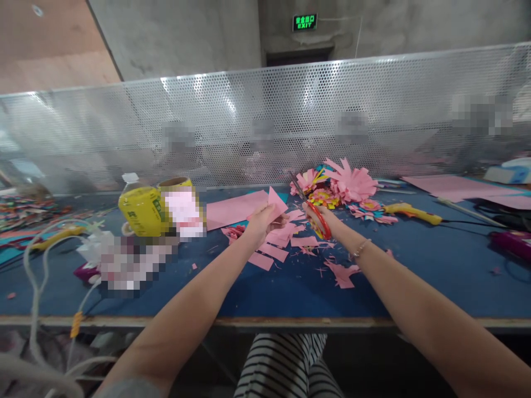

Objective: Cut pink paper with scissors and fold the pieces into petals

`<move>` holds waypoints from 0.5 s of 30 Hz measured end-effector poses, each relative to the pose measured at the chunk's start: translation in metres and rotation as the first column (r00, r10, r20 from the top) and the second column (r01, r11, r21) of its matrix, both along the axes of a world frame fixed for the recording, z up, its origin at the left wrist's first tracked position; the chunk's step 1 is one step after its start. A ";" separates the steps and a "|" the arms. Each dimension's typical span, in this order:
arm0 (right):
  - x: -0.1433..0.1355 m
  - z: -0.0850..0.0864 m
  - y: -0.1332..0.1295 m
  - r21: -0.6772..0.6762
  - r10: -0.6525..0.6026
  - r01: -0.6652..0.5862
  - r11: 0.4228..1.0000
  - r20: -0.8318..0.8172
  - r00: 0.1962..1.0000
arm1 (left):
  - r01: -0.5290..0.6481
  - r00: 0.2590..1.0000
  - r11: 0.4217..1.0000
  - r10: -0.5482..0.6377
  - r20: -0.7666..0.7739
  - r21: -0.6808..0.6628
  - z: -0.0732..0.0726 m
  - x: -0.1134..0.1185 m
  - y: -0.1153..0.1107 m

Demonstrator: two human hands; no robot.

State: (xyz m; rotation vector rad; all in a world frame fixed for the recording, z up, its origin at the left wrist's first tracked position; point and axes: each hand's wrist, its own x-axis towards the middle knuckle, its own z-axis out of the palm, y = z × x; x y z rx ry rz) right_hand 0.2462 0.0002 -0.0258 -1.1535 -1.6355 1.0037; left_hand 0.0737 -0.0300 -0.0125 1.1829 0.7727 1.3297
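Observation:
My left hand (264,221) pinches a folded, pointed piece of pink paper (277,203) above the middle of the blue table. To its right, my right hand (320,218) is closed on red-handled scissors (322,225), whose blades point up and to the left, apart from the held paper. Under and between the hands lie cut pink strips (276,251) and small scraps. A flat pink sheet (232,210) rests behind my left hand. Beyond my right hand sits a pile of pink paper flowers (350,182), some with yellow and blue parts.
On the left stand a yellow-labelled bottle (143,210) and a tape roll or tube (193,204). A yellow glue gun (412,213) with a black cable lies right; another (60,236) lies far left. A perforated metal screen (232,132) runs behind the table (290,298).

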 end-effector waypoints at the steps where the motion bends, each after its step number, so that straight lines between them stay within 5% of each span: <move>1: -0.002 -0.001 -0.002 -0.030 0.035 -0.037 0.999 -0.038 0.999 | -0.017 1.000 1.000 0.017 -0.001 -0.005 0.000 0.000 0.001; 6: -0.015 -0.002 -0.019 -0.051 0.220 -0.219 0.974 0.008 0.976 | -0.100 0.994 0.994 0.101 -0.031 0.045 -0.001 -0.002 0.004; 15: -0.026 0.004 -0.038 -0.055 0.322 -0.324 0.945 -0.032 0.946 | -0.132 0.974 0.958 0.172 -0.145 0.254 -0.001 -0.003 0.003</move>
